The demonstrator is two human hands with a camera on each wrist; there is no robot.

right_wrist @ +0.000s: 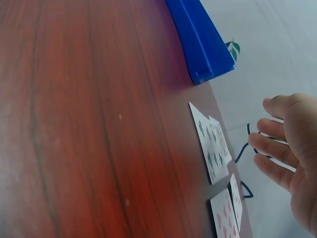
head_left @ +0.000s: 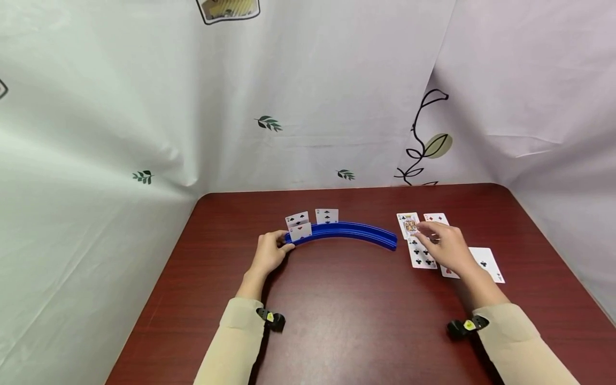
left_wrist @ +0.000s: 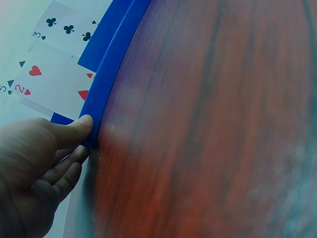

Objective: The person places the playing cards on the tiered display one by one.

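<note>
A curved blue card holder (head_left: 356,230) stands on the table, and my left hand (head_left: 269,251) grips its left end between thumb and fingers. Slotted upright near that end are a two of hearts (left_wrist: 52,82), a five of spades (head_left: 297,217) behind it and a three of clubs (left_wrist: 67,27). My right hand (head_left: 445,247) hovers over loose cards at the right, its fingers loosely bent and holding nothing in the right wrist view. Closest to its fingertips lie a king (head_left: 407,224) and a six of clubs (head_left: 420,255).
Around the right hand lie a diamonds card (head_left: 435,217), a partly covered hearts card (head_left: 448,271) and a clubs card (head_left: 487,263). The dark red table (head_left: 337,315) ends at the back against a white patterned cloth (head_left: 308,144), which also hangs at both sides.
</note>
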